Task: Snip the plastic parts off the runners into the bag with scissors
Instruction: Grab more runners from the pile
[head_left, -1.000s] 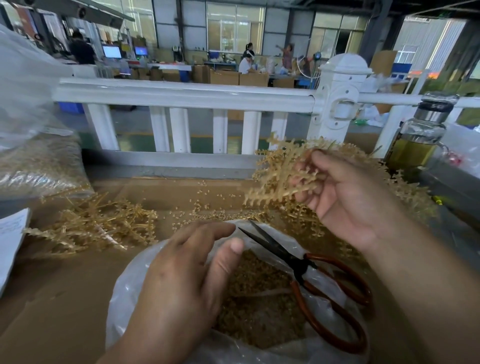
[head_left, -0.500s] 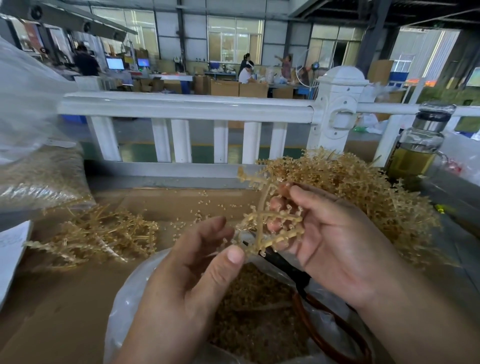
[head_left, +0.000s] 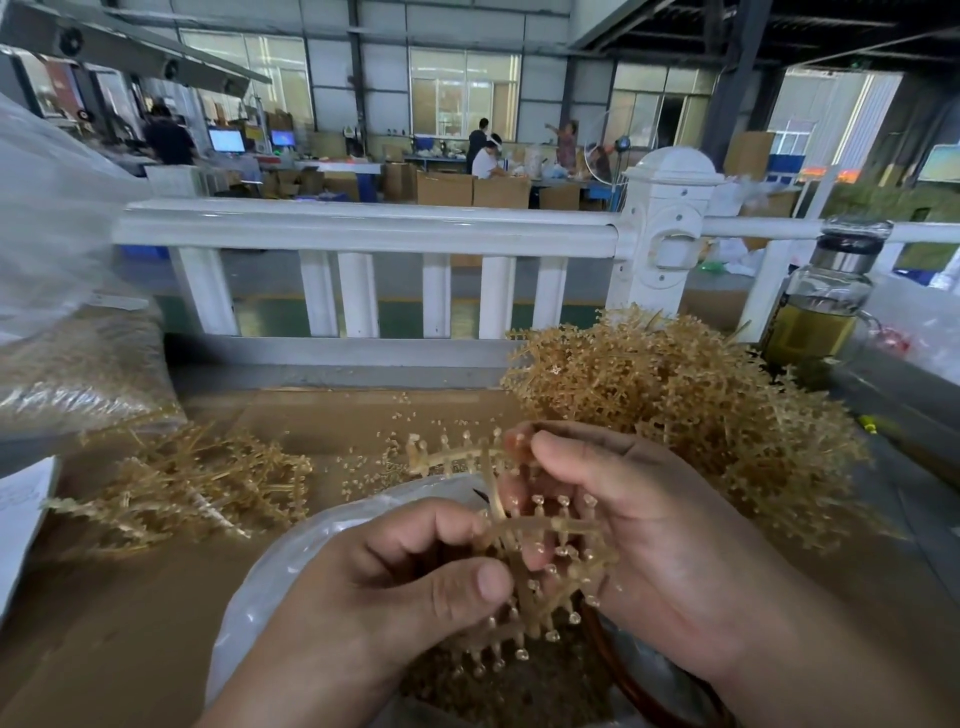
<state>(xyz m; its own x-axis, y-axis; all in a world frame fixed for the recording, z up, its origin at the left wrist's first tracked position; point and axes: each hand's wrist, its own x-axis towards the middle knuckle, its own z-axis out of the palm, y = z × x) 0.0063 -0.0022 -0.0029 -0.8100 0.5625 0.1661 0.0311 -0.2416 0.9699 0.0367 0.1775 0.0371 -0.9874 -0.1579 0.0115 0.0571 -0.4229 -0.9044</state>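
A tan plastic runner (head_left: 524, 561) with small parts on its branches hangs over the open clear bag (head_left: 291, 566). My right hand (head_left: 649, 545) holds the runner from the right, fingers curled round its branches. My left hand (head_left: 410, 587) pinches the runner's left side between thumb and fingers. Cut parts fill the bag below. The scissors (head_left: 623, 670) lie on the bag under my right hand; only a red-brown handle loop and a blade tip show.
A big heap of uncut runners (head_left: 685, 395) lies at the right, a smaller pile of runners (head_left: 187, 483) at the left on the cardboard. A filled plastic sack (head_left: 78, 364) stands far left. A glass bottle (head_left: 826, 306) stands right, before a white railing (head_left: 363, 228).
My right hand brought the runner down from the heap to over the bag, covering the scissors. My left hand closed on the runner's left side.
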